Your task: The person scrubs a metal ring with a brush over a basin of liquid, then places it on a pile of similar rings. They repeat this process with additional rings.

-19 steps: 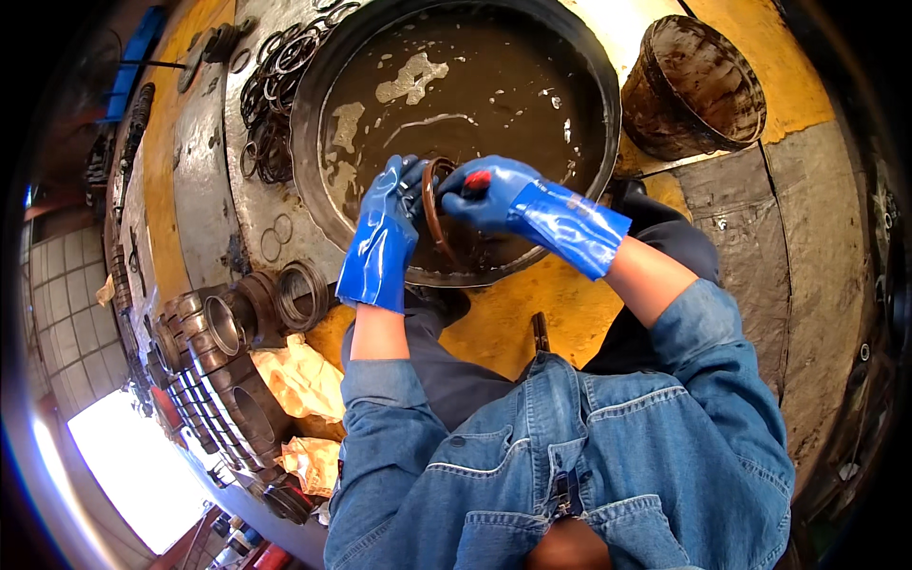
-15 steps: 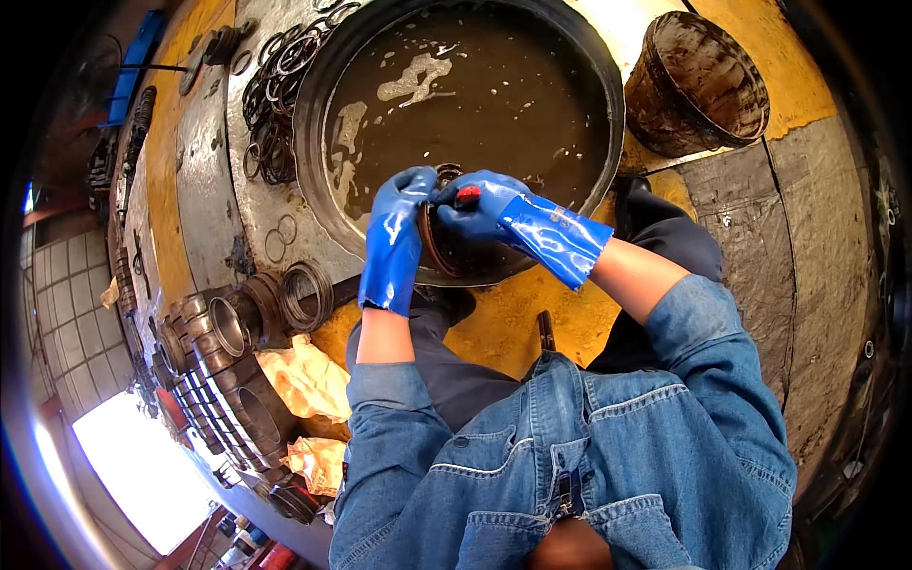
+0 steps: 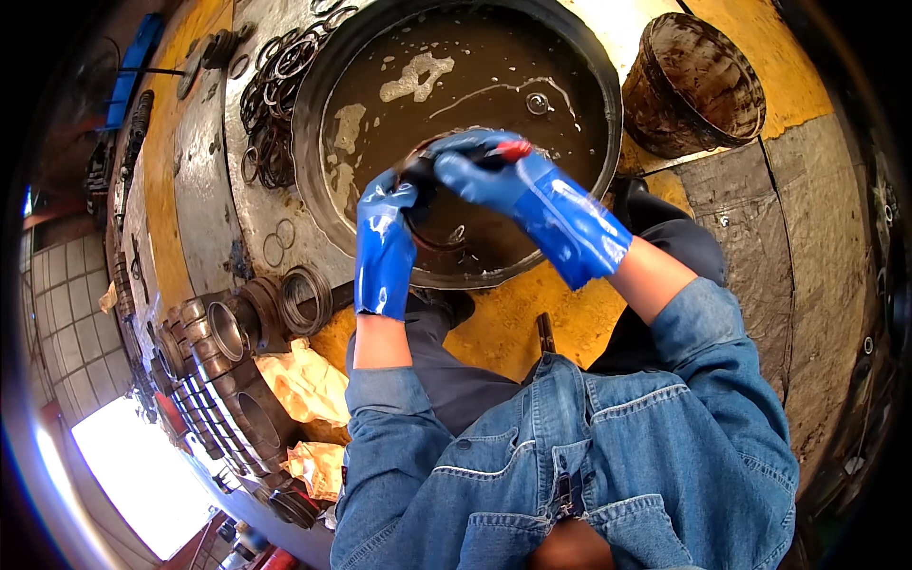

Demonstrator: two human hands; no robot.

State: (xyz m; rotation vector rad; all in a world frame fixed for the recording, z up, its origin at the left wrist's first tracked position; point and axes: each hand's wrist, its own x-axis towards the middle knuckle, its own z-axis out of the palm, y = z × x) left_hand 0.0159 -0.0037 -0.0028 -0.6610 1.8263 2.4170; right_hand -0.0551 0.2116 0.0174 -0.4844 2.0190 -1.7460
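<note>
Both hands are in long blue rubber gloves over a wide dark basin [image 3: 608, 104] of murky brown liquid. My left hand [image 3: 388, 198] is closed on the near left side of a metal ring [image 3: 435, 246], whose lower edge hangs just above or in the liquid. My right hand [image 3: 484, 171], blurred by motion, is closed around a small tool with a red end [image 3: 514, 149] and lies against the ring's upper part. The tool's working end is hidden by the glove and ring.
A heap of dark rings [image 3: 275, 104] lies left of the basin. Machined metal rings and sleeves [image 3: 228, 328] stand at lower left beside crumpled orange wrapping [image 3: 304, 380]. A dirty bucket [image 3: 698, 85] stands at upper right. My legs straddle the basin's near side.
My right hand has swept up along the ring with the red-ended tool. The ring has tilted in my left hand. A ripple and a bubble now show on the liquid.
</note>
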